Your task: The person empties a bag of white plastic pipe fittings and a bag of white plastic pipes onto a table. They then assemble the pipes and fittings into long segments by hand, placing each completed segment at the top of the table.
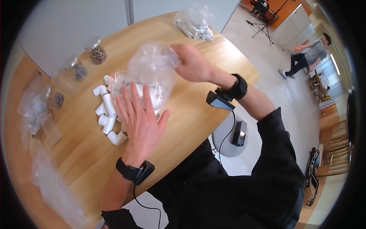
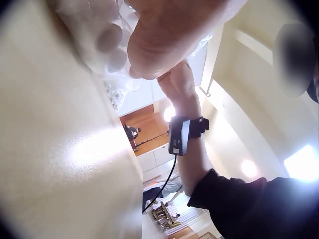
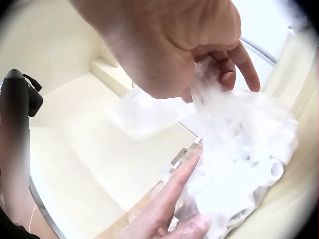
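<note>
Clear plastic bag (image 1: pixel 146 76) of white pipe elbows held up over the wooden worktop (image 1: pixel 190 110).

Right hand (image 1: pixel 194 63) with fingers (image 3: pixel 234 57) pinching the bag's gathered top, plain only in the right wrist view; left hand (image 1: pixel 139 118) flat, fingers spread against its side. About six loose white pipe elbows (image 1: pixel 108 120) beside it, seen only from the head view.

Screw jars (image 1: pixel 98 54) — distant bagged fittings (image 1: pixel 194 25)

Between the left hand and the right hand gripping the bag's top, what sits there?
The clear plastic bag itself, white pipe fittings inside; left hand spread against it, right hand pinching its top. Head view.
</note>
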### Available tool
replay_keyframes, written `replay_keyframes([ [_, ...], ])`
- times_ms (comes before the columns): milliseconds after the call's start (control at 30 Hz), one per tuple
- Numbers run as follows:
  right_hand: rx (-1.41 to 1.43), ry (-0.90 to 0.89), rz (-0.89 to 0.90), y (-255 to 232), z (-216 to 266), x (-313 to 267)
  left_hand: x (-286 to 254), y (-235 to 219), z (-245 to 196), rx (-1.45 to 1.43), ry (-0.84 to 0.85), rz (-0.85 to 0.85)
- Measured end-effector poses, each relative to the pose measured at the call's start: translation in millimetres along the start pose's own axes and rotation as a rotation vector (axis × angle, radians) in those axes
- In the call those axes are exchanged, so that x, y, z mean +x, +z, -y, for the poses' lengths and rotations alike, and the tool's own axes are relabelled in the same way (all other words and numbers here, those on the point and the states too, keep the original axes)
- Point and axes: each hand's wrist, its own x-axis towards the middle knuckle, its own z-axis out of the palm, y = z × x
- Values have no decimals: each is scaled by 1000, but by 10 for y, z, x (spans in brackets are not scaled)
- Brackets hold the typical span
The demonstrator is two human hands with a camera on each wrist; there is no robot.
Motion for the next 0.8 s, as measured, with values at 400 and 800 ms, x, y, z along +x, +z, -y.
replay_keyframes([
  [400, -106, 301, 7, -283, 293, 121, -67, 147, 83, 47, -83, 21],
  [800, -32, 153, -229, -383, 44, 94, -29, 155, 62, 48, -125, 54],
])
